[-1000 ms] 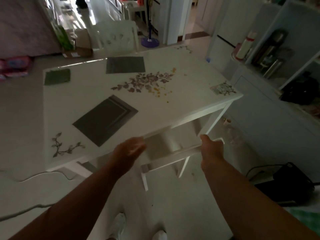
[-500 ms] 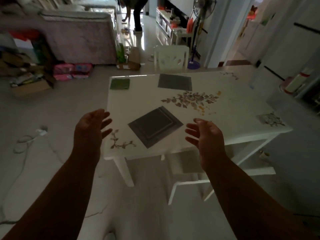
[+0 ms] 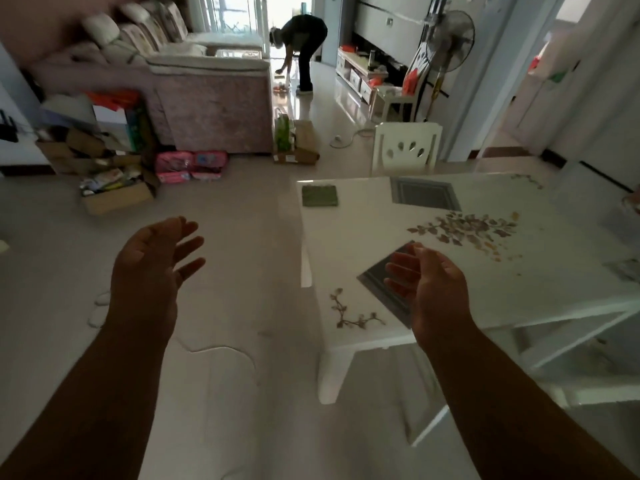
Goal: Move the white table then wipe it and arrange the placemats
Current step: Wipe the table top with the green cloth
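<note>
The white table (image 3: pixel 353 244) with floral prints stands at the right. On it lie a dark grey placemat (image 3: pixel 377 282) near the front, partly hidden by my right hand, a second grey placemat (image 3: pixel 424 195) at the far edge, and a small green cloth (image 3: pixel 319 196) at the far left corner. My right hand (image 3: pixel 429 285) hovers open above the near placemat, holding nothing. My left hand (image 3: pixel 156 268) is open in the air over the floor, left of the table.
A white chair (image 3: pixel 405 148) stands behind the table. A sofa (image 3: pixel 207 98), cardboard boxes (image 3: pixel 114 195) and pink bags (image 3: pixel 190 166) are at the left. A person (image 3: pixel 301 46) bends over in the far room. A cable (image 3: pixel 214 351) lies on the floor. A fan (image 3: pixel 446 36) stands at the back right.
My hands have let go of the table's underside and risen, open. The view has swung left and up, so the table now sits to the right.
</note>
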